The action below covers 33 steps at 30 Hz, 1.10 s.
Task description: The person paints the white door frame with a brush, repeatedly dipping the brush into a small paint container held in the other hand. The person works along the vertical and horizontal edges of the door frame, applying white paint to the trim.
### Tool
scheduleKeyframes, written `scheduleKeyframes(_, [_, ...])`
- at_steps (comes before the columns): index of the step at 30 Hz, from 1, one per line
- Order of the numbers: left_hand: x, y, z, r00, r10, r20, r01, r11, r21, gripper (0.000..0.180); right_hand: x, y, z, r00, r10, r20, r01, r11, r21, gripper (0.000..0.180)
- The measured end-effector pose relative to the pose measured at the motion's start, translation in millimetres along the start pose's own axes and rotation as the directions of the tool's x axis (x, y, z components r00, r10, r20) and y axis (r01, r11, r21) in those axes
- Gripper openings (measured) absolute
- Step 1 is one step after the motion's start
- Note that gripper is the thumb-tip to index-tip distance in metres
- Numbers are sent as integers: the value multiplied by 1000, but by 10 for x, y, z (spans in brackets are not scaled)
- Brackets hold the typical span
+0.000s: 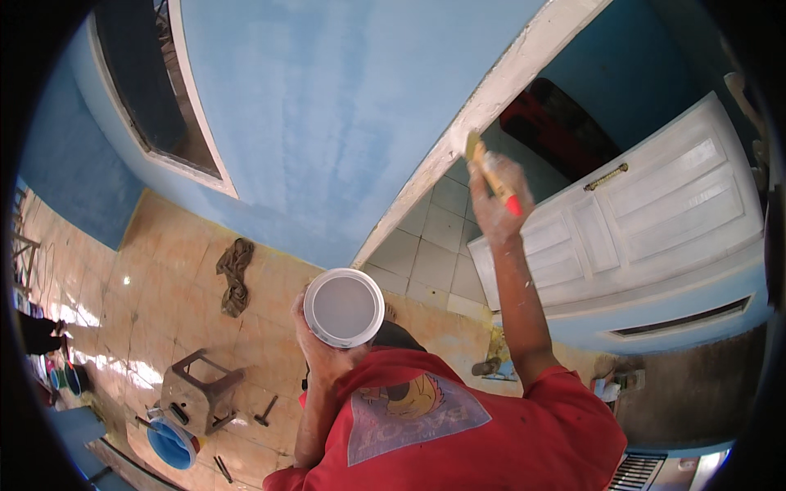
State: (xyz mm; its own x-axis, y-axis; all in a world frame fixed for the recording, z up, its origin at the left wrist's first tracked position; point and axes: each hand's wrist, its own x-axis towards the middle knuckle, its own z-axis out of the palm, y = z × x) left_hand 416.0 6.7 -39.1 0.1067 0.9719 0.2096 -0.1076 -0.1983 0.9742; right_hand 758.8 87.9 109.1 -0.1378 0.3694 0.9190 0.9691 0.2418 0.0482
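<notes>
My right hand [501,204] is closed round the wooden handle of a paintbrush [490,173], whose red end points back toward me. The bristles are at the white door frame [438,155], against or very close to it. In my left hand [315,340] I hold a round white paint tub [344,308] from below and the side. Its open top shows pale greyish-white paint inside. White smears mark my right hand and forearm.
A white panelled door [630,204] stands open at right. Blue wall [327,98] and a white-framed window [155,98] are at left. On the tiled floor lie a crumpled cloth [235,277], stool [201,389], hammer [265,411] and blue bucket [172,443].
</notes>
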Motion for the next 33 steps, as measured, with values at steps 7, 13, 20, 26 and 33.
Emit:
scheduleKeyframes(7, [41,14,3,999,46,-9,-46,997,-55,113,263,-266,-114,997,-27,-76,28,999,18,38])
scheduleKeyframes(13, [31,-56,-11,1000,16,15,-16,999,-48,113,230,-161,-55,1000,-25,3,25,993,-116,40])
scheduleKeyframes(20, [36,19,0,1000,21,8,-20,996,-83,111,576,-263,-183,991,-69,-115,49,985,-168,40])
scheduleKeyframes(26, [25,10,10,997,79,-22,-78,997,18,108,-878,-229,53,929,156,336,-196,976,90,31])
scheduleKeyframes(33, [14,-10,-32,1000,-9,-11,10,998,66,110,-238,-92,-4,996,79,32,-81,995,50,31])
